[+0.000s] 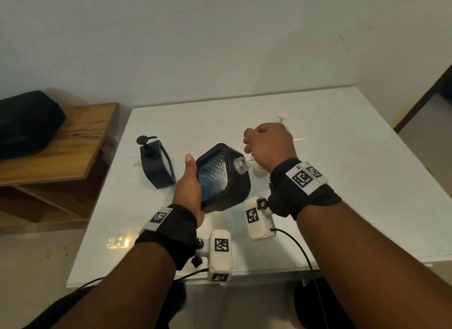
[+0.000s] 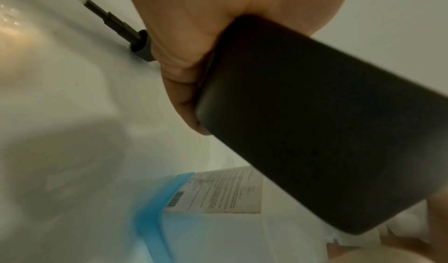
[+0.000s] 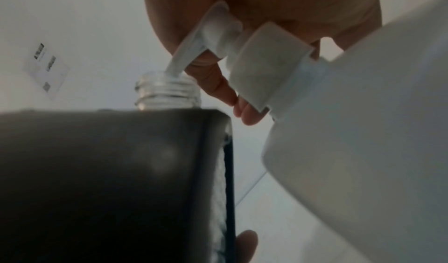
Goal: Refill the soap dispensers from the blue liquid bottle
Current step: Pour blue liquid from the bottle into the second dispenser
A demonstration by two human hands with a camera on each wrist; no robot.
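My left hand (image 1: 188, 179) grips a black square dispenser (image 1: 220, 179) and holds it tilted above the white table (image 1: 342, 182). Its clear front shows blue liquid, and its glass neck (image 1: 241, 165) is uncapped. My right hand (image 1: 266, 145) is curled over the white pump head (image 3: 213, 31) of the blue liquid bottle (image 3: 363, 133). The pump's nozzle reaches into the glass neck (image 3: 167, 89). In the left wrist view the bottle's blue liquid and label (image 2: 213, 192) show below the dispenser (image 2: 315, 123). A second black dispenser (image 1: 156, 168) with its pump on stands to the left.
A black pump with its tube (image 2: 116, 26) lies on the table behind my left hand. A small white pump-like part (image 1: 281, 114) sits toward the far edge. Left of the table, a wooden shelf (image 1: 61, 145) carries a black bag (image 1: 27, 123).
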